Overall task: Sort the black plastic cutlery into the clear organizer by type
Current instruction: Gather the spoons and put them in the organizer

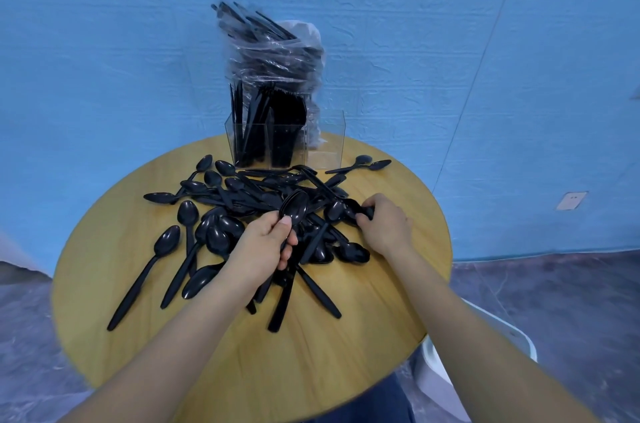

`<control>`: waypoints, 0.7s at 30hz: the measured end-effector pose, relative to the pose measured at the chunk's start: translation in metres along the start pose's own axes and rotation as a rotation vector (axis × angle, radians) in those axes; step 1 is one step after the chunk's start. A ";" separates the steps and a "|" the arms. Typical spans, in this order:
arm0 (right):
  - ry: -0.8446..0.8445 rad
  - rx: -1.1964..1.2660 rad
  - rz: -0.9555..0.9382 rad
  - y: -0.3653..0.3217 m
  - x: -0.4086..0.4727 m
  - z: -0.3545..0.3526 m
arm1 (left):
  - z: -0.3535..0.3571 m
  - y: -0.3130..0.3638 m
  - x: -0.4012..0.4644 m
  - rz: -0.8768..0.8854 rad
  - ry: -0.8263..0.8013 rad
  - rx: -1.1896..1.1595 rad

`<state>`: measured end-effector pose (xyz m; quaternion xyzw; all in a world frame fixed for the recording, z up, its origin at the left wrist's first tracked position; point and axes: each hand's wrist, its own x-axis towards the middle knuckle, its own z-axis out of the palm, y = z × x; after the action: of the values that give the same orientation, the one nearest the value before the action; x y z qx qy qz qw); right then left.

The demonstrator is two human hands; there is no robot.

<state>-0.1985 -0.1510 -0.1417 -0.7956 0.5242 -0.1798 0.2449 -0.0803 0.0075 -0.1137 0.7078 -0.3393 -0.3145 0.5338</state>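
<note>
Dozens of black plastic spoons (221,235) lie heaped mid-desk on the round wooden desk (363,336); gathering step in hand, left hand (268,242) fingers curled round a stacked bunch of spoons (294,209), bowls toward 12 o'clock, handles toward 6. Right hand (386,227) fingers pinch another spoon at 3 o'clock. Next, likely: carry the bunch to 12 o'clock and drop it handle-down into the empty right cell of the clear acrylic organizer (323,142).

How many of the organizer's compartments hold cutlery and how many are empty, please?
Organizer compartments with cutlery: 2
Empty compartments: 1
Total: 3
</note>
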 end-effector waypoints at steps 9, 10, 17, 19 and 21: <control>0.124 0.183 -0.040 0.004 -0.011 -0.011 | -0.002 0.001 0.001 0.019 0.000 0.004; 0.142 0.195 -0.046 0.004 -0.012 -0.014 | -0.003 0.001 0.002 0.023 0.002 0.012; 0.234 0.294 -0.092 0.006 -0.016 -0.040 | -0.008 0.010 0.004 0.062 0.025 0.021; 0.257 0.298 -0.082 0.006 -0.016 -0.046 | -0.009 0.013 0.005 0.071 0.038 0.035; 0.283 0.282 -0.076 0.005 -0.017 -0.053 | -0.010 0.015 0.006 0.086 0.042 0.042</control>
<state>-0.2373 -0.1475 -0.1018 -0.7392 0.4927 -0.3708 0.2709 -0.0708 0.0053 -0.0972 0.7100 -0.3646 -0.2693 0.5389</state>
